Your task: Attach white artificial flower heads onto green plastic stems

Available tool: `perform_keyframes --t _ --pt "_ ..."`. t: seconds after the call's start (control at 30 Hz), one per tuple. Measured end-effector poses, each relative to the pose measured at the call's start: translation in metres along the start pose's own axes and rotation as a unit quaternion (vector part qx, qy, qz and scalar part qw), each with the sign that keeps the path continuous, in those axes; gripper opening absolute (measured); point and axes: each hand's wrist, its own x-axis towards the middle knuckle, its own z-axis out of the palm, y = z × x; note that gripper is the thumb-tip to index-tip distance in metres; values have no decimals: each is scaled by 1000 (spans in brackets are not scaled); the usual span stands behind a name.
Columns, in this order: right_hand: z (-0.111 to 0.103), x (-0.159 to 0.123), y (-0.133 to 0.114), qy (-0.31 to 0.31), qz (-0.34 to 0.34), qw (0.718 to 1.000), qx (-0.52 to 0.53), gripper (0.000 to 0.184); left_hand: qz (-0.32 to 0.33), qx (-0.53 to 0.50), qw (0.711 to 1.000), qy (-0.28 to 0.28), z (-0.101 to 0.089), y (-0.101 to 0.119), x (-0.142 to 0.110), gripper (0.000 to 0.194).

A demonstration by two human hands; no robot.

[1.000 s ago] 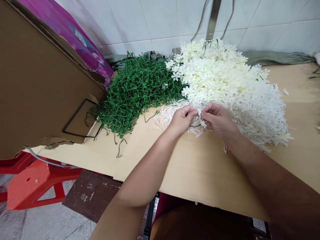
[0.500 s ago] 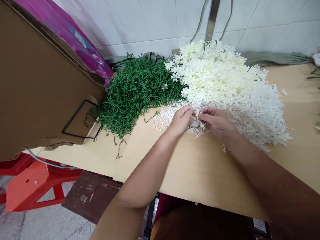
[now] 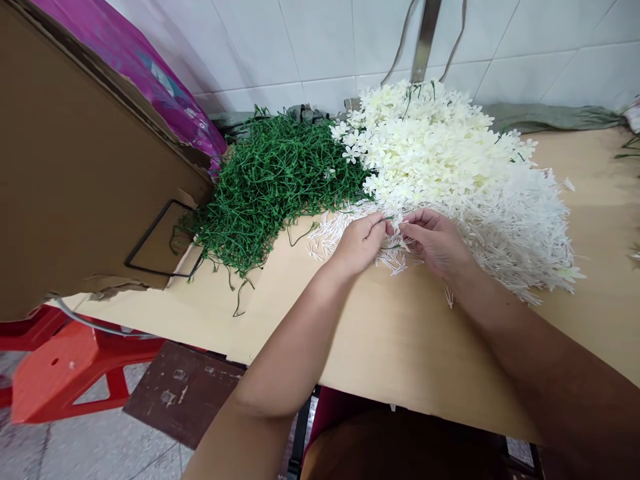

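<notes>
A green stem [image 3: 387, 219] now pokes above the pinched fingers of the left hand [image 3: 363, 241], slightly farther from the right hand [image 3: 437, 241] than half a second ago, so it seems mid-handling. The right fingers are narrow, on what I cannot tell; both forearms reach from the near edge of the desk [image 3: 380, 333] toward white flowers [image 3: 425, 150] by its far edge.

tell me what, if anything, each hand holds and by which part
The left hand pinches a green artificial stem, its gripped part hidden. The right hand appears to pinch a small white piece; which part can't be told.
</notes>
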Motion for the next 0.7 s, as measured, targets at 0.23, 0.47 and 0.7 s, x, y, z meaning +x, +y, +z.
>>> perform_keyframes --t 0.23,0.47,0.7 --pt "-6 0 -5 -42 21 998 48 27 -8 -22 1000 -1 -1 1 1 24" --pt "-9 -1 -6 -104 78 990 59 29 -68 -131 989 2 3 3 5 22" --pt "-9 0 -7 -89 76 992 51 26 -88 -173 981 -14 3 6 4 25"
